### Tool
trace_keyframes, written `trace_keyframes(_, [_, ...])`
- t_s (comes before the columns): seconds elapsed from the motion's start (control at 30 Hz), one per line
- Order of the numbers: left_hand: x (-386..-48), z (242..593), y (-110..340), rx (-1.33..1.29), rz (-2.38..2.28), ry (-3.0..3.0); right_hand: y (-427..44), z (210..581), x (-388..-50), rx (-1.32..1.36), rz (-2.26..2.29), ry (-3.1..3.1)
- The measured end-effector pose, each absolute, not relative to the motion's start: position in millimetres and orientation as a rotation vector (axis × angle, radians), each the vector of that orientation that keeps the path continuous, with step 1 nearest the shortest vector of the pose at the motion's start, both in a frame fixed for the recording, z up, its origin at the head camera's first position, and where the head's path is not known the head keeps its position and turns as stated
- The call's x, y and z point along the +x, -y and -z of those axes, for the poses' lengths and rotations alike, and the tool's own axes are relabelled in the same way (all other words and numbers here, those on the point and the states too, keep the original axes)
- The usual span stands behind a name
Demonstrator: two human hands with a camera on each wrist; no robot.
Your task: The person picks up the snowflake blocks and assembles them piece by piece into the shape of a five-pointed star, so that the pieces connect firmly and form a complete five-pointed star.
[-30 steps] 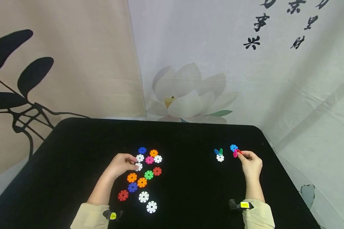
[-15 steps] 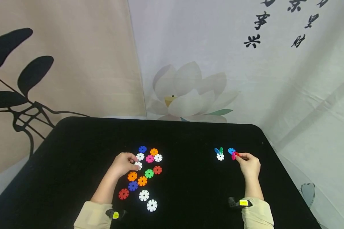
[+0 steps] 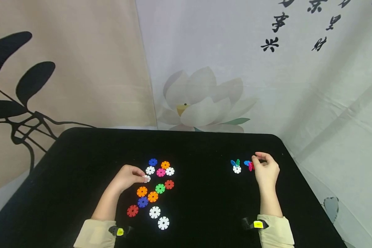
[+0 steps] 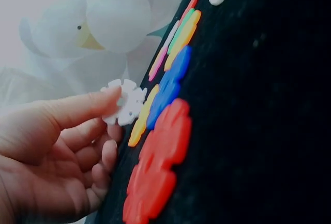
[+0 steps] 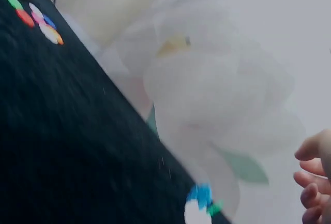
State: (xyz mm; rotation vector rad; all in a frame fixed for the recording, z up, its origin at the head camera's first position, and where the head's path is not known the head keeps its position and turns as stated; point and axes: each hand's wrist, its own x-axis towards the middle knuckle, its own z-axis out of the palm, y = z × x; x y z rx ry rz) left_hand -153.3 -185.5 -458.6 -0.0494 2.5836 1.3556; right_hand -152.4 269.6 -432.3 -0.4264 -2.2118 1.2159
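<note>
My left hand point(image 3: 128, 177) pinches a white notched plastic disc point(image 4: 126, 105) between thumb and finger, at the left edge of the spread of loose discs. The left wrist view shows the disc standing on edge. Over on the right, my right hand point(image 3: 266, 170) holds nothing. Its fingers are loosely bent, and thumb and index stand apart. Just left of its fingertips lies a joined cluster of blue, pink and red discs point(image 3: 250, 166), partly hidden by the hand. Beside that sits another joined cluster, a white disc point(image 3: 237, 169) with blue and green ones standing up from it.
Several loose notched discs lie flat left of the middle, among them a green disc point(image 3: 160, 188), a red disc point(image 3: 132, 210) and a white disc point(image 3: 163, 223). They rest on a black-covered table point(image 3: 204, 206). A printed curtain point(image 3: 204, 51) hangs behind its far edge.
My right hand has let go of the blue, pink and red cluster, which now lies on the table, and the hand has lifted slightly. The left hand still pinches its white disc, shifted slightly left.
</note>
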Motion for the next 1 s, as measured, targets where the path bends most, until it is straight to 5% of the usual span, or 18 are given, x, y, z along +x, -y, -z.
trace_keyframes(0.47, [-154.3, 448.1, 198.2, 0.005, -1.532, -2.499, -174.4, 409.8, -127.1, 0.239, -1.442, 2.333])
trace_keyframes(1.0, [-143.2, 415.1, 190.6, 0.119, -1.725, -2.509, -85.5, 446.3, -84.0, 1.006, -1.328, 2.814])
